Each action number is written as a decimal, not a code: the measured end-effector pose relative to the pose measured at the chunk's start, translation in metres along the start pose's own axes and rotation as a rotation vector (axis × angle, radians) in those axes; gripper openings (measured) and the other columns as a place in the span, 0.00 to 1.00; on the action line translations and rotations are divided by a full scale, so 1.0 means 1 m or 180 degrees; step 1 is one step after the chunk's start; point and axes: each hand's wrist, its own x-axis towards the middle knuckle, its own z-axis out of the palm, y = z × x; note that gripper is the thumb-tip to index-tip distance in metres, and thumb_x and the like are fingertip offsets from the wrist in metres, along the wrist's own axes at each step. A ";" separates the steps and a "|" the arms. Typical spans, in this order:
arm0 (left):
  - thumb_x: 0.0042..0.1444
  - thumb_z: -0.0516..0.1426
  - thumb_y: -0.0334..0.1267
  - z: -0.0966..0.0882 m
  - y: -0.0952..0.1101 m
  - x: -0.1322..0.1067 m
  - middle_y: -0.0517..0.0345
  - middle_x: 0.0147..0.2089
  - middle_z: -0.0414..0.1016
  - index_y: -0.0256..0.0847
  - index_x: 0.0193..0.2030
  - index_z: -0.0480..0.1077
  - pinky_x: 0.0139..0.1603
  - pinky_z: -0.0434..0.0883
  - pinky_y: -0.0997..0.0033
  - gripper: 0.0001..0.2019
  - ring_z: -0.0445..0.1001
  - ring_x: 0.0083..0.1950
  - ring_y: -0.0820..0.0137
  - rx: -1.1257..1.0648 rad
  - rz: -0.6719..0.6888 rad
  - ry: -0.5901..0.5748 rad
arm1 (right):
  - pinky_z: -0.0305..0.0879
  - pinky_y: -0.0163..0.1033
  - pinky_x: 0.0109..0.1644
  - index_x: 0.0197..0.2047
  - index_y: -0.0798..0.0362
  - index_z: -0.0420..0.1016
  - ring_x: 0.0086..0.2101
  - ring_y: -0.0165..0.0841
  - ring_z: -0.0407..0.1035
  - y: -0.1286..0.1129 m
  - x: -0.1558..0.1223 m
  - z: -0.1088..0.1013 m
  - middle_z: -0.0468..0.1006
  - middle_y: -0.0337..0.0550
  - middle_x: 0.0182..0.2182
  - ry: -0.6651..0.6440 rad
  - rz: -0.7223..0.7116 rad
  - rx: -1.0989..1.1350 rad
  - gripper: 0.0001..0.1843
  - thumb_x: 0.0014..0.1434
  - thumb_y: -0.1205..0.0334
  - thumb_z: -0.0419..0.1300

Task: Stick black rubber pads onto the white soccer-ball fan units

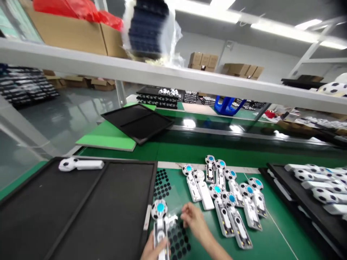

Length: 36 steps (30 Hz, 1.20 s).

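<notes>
Okay, the star here is a white handheld unit with a soccer-ball head and a blue dot on top, standing upright-ish at the near edge of a green bench mat. The left hand has a firm grip around its lower end, so that one's clenched on the unit. The right hand is just beside it, fingers loosely curled over a clear plastic sheet printed with or holding black dots. I can't tell if those fingers are actually pinching anything; there's a small white bit between the hands, but it's too blurry to name.

Looks like the step in hand is close-up work on this single unit, and my read is that this spot calls for a steady hold and careful fingers around that clear sheet.

Right next to it, a loose cluster of similar units lies on the mat with their backs showing. Farther right, a black tray holds a batch of soccer-ball units. To the left is another black tray with one unit on it. A white shelf runs overhead, with cardboard boxes on top.
</notes>
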 end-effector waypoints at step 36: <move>0.39 0.54 0.28 0.028 0.073 -0.086 0.57 0.45 0.71 0.39 0.49 0.64 0.46 0.64 0.69 0.25 0.69 0.42 0.65 0.1069 0.1262 -0.0709 | 0.55 0.37 0.35 0.29 0.51 0.68 0.29 0.31 0.64 -0.109 -0.059 -0.002 0.70 0.39 0.27 -0.0116 -0.1464 -0.0965 0.09 0.58 0.70 0.51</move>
